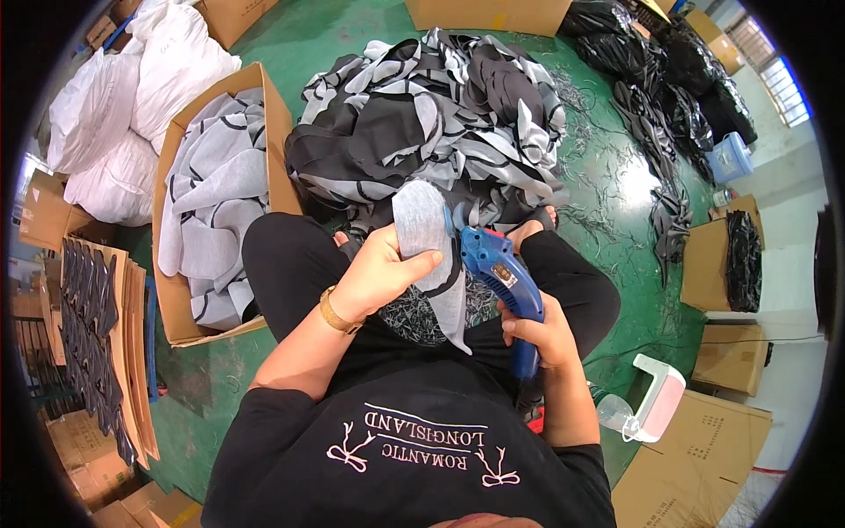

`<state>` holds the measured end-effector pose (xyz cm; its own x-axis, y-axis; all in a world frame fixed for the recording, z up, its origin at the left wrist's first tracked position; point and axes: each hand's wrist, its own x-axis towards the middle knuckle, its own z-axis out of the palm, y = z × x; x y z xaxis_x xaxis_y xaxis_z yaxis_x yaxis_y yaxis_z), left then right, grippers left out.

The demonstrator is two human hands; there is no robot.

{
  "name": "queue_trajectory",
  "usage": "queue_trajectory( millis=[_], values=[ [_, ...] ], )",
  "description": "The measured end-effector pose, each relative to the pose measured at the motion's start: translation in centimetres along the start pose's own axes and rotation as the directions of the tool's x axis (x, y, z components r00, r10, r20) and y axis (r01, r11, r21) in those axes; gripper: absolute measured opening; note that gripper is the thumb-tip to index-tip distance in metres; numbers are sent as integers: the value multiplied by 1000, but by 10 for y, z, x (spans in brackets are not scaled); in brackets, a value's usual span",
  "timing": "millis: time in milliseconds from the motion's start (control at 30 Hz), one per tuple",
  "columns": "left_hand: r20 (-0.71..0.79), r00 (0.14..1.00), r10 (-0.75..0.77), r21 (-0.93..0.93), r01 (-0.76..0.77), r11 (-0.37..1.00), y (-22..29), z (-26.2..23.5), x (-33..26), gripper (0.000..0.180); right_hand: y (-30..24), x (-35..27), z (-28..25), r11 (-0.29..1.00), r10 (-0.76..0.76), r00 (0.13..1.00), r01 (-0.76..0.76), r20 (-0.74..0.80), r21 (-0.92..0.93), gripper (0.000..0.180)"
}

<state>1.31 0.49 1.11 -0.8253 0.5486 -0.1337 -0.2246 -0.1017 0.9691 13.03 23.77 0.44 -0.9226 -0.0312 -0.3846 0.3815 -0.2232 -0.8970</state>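
My left hand (380,271) pinches a grey fabric piece (421,220) with a dark edge, thumb on top, its pointed end hanging down over my lap. In my right hand (544,333) is a blue handheld electric fabric cutter (500,268), fingers wrapped round its handle. The cutter's head meets the right edge of the fabric piece, where a thin trimming curls away. Just beyond my hands rises a big heap of grey and black fabric pieces (370,132). Thin cut strips (414,317) lie between my legs.
At left stands an open cardboard box (280,145) with grey fabric pieces inside. White sacks (97,106) lean behind it. Black plastic bags (687,62) sit at far right. A pink and white device (658,400) and a clear bottle (613,414) are by my right side. Scraps litter the green floor (598,167).
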Motion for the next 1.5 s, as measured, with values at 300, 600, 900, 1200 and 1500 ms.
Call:
queue_trajectory(
  millis=[300, 600, 900, 1200, 1500],
  values=[
    [87, 996, 17, -158, -3, 987, -14, 10, 1, 31, -30, 26, 14, 981, -192, 976, 189, -107, -32, 39],
    [72, 996, -58, -408, 82, 909, -11, 23, 10, 31, -30, 48, 35, 901, -335, 939, 294, -81, -320, 37],
    [-10, 1000, -4, -420, 0, 908, 7, -1, 33, 26, -13, 31, 0, 977, -153, 987, 145, 46, 153, 45],
    [-72, 997, 43, -477, -72, 876, 8, -4, 37, 35, 14, 25, -9, 951, 31, 973, -99, 230, 292, 41],
    [36, 999, 25, -569, 0, 822, 2, -4, 37, 43, 21, 29, -9, 939, 69, 949, -167, 309, 301, 38]
  ],
)
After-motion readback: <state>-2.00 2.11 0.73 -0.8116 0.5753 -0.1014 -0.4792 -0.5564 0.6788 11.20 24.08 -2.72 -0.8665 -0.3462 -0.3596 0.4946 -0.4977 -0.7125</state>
